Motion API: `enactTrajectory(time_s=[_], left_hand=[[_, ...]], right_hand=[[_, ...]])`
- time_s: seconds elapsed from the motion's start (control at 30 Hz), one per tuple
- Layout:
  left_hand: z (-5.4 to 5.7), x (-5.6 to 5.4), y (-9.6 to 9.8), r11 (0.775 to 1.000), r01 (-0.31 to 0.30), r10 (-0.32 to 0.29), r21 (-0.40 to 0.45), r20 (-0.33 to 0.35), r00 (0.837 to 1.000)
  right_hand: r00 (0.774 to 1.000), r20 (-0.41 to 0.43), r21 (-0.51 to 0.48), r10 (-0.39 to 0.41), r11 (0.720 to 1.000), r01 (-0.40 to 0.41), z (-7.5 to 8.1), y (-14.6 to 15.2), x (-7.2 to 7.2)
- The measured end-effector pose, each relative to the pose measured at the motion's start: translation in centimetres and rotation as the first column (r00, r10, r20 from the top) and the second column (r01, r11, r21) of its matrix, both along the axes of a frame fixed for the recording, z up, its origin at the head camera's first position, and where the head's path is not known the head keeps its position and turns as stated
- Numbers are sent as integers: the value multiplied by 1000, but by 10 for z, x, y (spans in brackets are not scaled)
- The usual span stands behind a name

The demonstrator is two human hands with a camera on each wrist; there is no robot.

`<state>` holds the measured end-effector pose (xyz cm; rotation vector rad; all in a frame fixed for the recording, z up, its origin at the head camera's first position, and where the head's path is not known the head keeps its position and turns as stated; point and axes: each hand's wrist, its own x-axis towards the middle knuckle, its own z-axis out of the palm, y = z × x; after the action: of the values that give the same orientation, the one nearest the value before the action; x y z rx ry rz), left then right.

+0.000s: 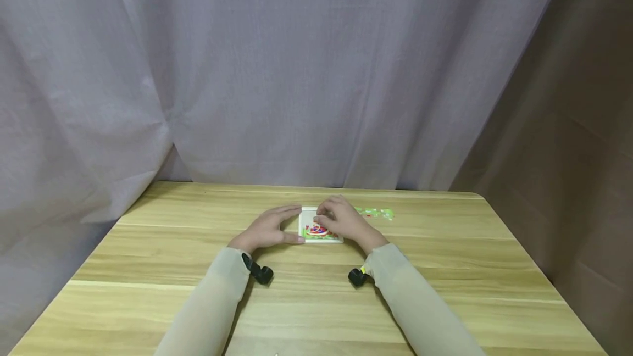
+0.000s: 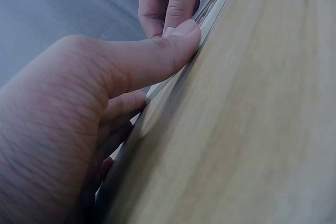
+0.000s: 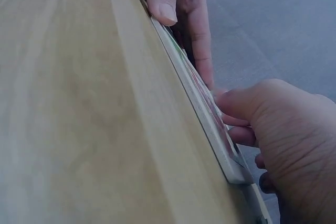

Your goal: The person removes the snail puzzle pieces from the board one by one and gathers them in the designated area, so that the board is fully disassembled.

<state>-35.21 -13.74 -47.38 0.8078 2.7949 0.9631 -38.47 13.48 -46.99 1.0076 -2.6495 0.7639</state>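
Note:
A small puzzle board [image 1: 321, 239] with a white border lies on the table, showing a red, blue and green picture in its lower part and a pale upper part. My left hand [image 1: 268, 229] rests at its left side, fingers extended toward the upper left corner and thumb on the lower left corner. Over the board, my right hand [image 1: 344, 219] has its thumb and index finger brought together, pinching what looks like a small puzzle piece [image 1: 316, 219], mostly hidden by the fingertips. The right wrist view shows the board's edge [image 3: 202, 109] beneath both hands.
Green patterned pieces [image 1: 378, 213] lie to the right of the board, partly behind my right hand. The wooden table [image 1: 306, 301] ends at a grey curtain [image 1: 277, 81] at the back. A brown curtain [image 1: 568, 142] hangs on the right.

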Motion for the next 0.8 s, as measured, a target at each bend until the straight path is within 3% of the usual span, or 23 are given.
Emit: enactTrajectory(time_s=[0.2, 0.8], left_hand=[[0, -1, 0, 1000, 9, -9, 4, -12, 1000], [1, 2, 0, 1000, 0, 0, 18, 7, 1000]], right_hand=[[1000, -1, -28, 11, 1000, -11, -5, 0, 0], [996, 72, 28, -50, 998, 48, -2, -2, 3]])
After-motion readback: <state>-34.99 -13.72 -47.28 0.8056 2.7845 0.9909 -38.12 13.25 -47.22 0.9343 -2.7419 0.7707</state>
